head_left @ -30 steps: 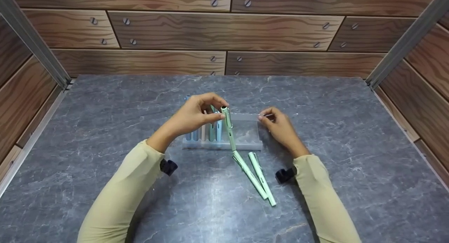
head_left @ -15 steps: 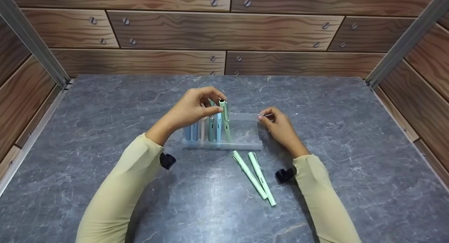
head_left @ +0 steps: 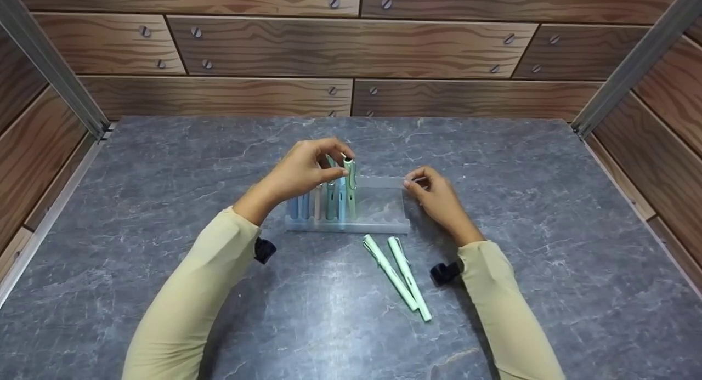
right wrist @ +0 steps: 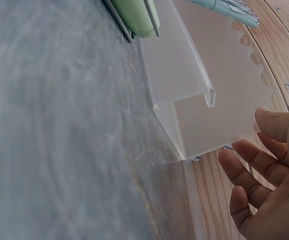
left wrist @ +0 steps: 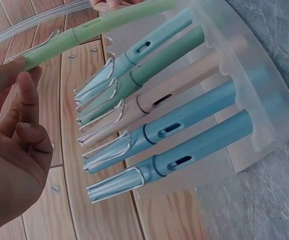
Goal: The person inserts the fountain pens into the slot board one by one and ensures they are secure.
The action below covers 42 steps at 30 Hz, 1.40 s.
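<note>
My left hand (head_left: 304, 169) pinches a light green pen (left wrist: 89, 30) by its cap end between thumb and fingers. This pen stands nearly upright at the clear pen stand (head_left: 382, 204), its lower end at the notched front ledge, beside the light blue pen (left wrist: 157, 44). Further along the row are a darker green pen (left wrist: 169, 60), a pinkish pen (left wrist: 179, 82) and two blue pens. At the stand's right edge, my right hand (head_left: 436, 196) holds the clear panel between thumb and fingers. Scalloped notches run along the panel's upper edge in the right wrist view.
Two mint green pens, one left (head_left: 389, 271) and one right (head_left: 408, 278), lie on the grey marbled table (head_left: 164, 204) in front of the stand, converging at their near ends. Wood-patterned walls (head_left: 351, 48) enclose the back and sides.
My left hand has brought the light green pen from a slant over the lying pens up and back into the stand's row, then slightly left and straighter. The right hand stays at the edge.
</note>
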{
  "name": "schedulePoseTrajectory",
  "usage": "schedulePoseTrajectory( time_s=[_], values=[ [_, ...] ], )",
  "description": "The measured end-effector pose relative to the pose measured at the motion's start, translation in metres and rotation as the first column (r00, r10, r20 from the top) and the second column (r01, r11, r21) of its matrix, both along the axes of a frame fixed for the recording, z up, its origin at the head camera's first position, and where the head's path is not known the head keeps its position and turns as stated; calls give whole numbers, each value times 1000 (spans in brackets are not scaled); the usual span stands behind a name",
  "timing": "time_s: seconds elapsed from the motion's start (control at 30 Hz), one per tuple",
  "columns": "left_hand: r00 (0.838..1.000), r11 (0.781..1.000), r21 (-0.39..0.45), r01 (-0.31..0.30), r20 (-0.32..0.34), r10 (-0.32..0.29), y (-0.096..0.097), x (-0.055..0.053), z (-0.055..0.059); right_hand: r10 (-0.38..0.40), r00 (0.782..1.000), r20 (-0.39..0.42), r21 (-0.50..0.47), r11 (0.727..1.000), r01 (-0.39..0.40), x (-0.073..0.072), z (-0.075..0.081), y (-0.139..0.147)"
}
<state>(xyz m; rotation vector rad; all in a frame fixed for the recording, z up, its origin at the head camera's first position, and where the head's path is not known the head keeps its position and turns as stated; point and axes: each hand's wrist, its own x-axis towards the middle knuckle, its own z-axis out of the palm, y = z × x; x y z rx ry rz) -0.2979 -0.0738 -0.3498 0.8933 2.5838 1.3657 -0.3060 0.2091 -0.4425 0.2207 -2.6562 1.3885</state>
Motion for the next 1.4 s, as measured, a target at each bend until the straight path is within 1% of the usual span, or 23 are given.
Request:
schedulePoseTrajectory(
  time_s=[0.13, 0.37, 0.47, 0.87, 1.07, 1.17, 1.4],
  values=[
    [1000, 1000, -29, 3, -2, -3, 2, -2, -4, 1, 1000, 8, -4, 1000, -1, -1, 0, 0],
    [999, 999, -40, 14, 40, -12, 4, -3, -8, -1, 1000, 29, -14, 1000, 1, 0, 1, 0],
    [999, 999, -46, 20, 47, -18, 5, -3, -8, -2, 1000, 29, -14, 1000, 2, 1, 2, 0],
    [999, 998, -59, 25, 37, -23, 7, -3, -12, -7, 1000, 26, -1, 1000, 7, 0, 1, 0],
    [999, 997, -62, 42, 35, -40, 8, -4, -14, -12, 1000, 22, -5, 1000, 12, 0, 1, 0],
    [999, 997, -69, 40, 24, -39, 9, -3, -15, -5, 1000, 17, -3, 1000, 5, 0, 0, 1],
    [999, 995, -100, 10, -34, -13, 10, -2, -15, -2, 1000, 24, -3, 1000, 2, 1, 2, 1]
  ],
)
